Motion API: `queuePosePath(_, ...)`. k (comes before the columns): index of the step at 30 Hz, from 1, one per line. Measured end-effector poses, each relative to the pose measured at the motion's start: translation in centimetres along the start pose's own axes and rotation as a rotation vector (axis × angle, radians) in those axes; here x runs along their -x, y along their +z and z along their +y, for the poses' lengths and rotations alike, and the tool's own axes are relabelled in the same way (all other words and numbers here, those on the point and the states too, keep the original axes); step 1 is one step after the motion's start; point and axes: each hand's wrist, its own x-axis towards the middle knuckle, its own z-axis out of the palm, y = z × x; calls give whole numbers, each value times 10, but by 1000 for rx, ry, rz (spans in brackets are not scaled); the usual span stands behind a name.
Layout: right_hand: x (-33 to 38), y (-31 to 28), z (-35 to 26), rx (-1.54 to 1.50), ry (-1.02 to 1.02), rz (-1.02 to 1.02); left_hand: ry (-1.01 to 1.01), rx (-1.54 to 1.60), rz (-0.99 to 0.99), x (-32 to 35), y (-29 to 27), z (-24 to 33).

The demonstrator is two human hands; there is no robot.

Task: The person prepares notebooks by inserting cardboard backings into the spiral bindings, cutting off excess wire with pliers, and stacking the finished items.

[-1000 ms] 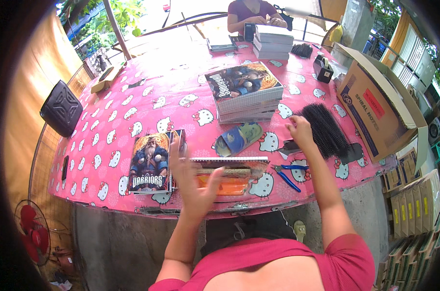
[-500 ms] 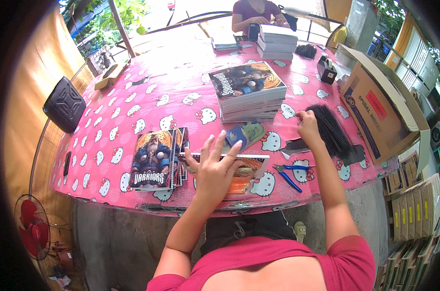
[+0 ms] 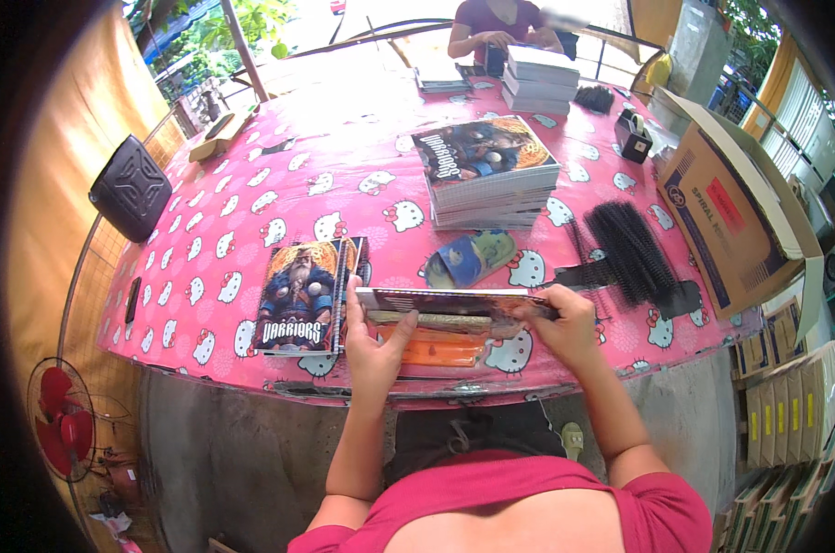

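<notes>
Hands have come together: the left hand and right hand now each clamp an end of the notebook, lifted just above the pink surface, where a moment ago the right was off by the black binding combs.

Thin notebook with a dark illustrated cover, held flat between both hands at the near edge of the table

The notebook lies nearly level and is seen almost edge-on, its long side running left to right, so the cover art shows only as a narrow dark, reddish strip. The left hand grips its left end with fingers raised along the edge; the right hand grips its right end from above. It hovers just over an orange flat tool on the pink cartoon-cat tablecloth, directly right of a finished spiral-bound notebook with a bearded warrior cover.
</notes>
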Motion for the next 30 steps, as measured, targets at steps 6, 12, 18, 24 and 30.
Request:
queuePosePath(6,-14,-25,14,-91,-195,13,-124,174,11,-5,-21,-19)
queuePosePath(12,-13,-32,7,-78,-236,-23,-70,224,-13,-5,-12,-21)
queuePosePath(18,-16,-24,10,-151,-237,63,-134,174,-4,-8,-7,-7)
queuePosePath(24,0,-1,4,-104,-210,-68,-99,166,-8,-7,-9,-16)
queuePosePath(30,-11,-20,4,-180,11,-239,-105,274,78,-16,-20,-25)
